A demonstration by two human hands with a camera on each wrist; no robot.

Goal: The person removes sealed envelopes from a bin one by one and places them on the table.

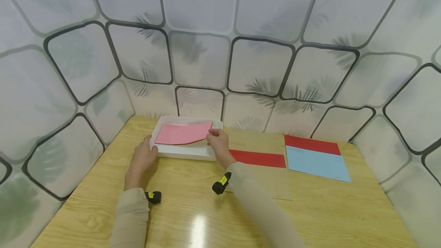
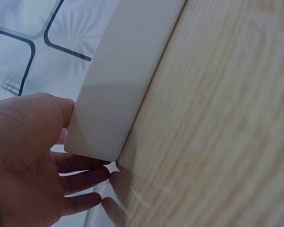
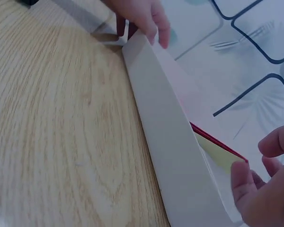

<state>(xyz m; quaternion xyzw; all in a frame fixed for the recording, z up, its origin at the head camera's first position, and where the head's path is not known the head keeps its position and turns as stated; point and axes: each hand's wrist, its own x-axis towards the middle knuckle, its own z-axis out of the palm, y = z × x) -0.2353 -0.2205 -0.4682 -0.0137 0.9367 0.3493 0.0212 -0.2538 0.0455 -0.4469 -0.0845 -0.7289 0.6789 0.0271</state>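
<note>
A white tray (image 1: pixel 187 156) stands at the back left of the table. My left hand (image 1: pixel 144 154) grips its front left corner; in the left wrist view the thumb lies by the rim and the fingers reach beneath the corner. A pink envelope (image 1: pixel 182 133) lies over the tray, its right side raised. At that raised edge my right hand (image 1: pixel 218 142) pinches the envelope between thumb and fingers. Some tan paper (image 3: pixel 215 151) shows below the envelope in the right wrist view.
Right of the tray lie tan envelopes (image 1: pixel 263 181) and a red envelope (image 1: pixel 262 159), partly behind the right forearm. Farther right, a light blue envelope (image 1: pixel 315 163) overlaps another red one (image 1: pixel 310 144). A patterned wall covering (image 1: pixel 200 60) encloses the table.
</note>
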